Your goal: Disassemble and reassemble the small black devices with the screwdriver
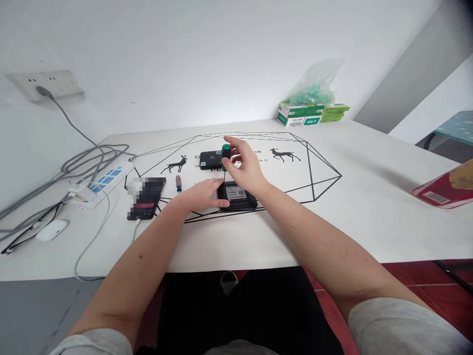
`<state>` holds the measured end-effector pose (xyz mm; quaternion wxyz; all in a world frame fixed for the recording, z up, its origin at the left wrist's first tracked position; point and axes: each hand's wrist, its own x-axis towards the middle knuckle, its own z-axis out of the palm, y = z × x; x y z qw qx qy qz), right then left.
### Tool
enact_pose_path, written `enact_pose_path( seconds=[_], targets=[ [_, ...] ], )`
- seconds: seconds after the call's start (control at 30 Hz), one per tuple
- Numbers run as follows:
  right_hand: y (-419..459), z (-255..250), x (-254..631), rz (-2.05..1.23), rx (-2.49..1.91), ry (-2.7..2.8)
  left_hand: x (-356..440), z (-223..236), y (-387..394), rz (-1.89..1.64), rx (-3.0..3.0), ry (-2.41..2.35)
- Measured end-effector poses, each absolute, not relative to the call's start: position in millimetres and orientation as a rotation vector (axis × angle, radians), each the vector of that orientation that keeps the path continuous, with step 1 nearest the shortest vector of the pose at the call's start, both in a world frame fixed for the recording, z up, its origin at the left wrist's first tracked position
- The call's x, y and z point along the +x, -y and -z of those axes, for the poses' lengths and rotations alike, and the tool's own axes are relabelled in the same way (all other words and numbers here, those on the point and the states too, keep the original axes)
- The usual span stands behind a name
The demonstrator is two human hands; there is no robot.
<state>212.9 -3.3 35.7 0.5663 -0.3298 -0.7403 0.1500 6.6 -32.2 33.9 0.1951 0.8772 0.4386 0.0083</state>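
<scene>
A black box-shaped device (242, 203) with a white printed label lies on the table, label side up. My left hand (207, 193) grips its left side, thumb at the near edge and fingers towards the far corner. Between the fingers of my right hand (246, 165) is a screwdriver (226, 154) with a green and black handle. It stands upright, its shaft reaching down to the device's far left corner; the tip's exact contact is too small to see. Behind them lies a second black device (210, 160), partly covered by my right hand.
A small screwdriver (179, 183) and a phone (148, 198) on a cable lie to the left. Further left are a power strip (105, 185), glasses (33, 229) and a white mouse-like object (52, 230). Green-white boxes (301, 114) stand back right; a red package (443, 190) sits far right.
</scene>
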Motion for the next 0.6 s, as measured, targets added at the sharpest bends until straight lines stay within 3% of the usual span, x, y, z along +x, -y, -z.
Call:
enact_pose_path(
  seconds=[0.6],
  targets=[
    [0.7, -34.4, 212.9, -0.378, -0.822, 1.703, 9.0, -40.2, 36.0, 0.012, 2.462, -1.253]
  ],
)
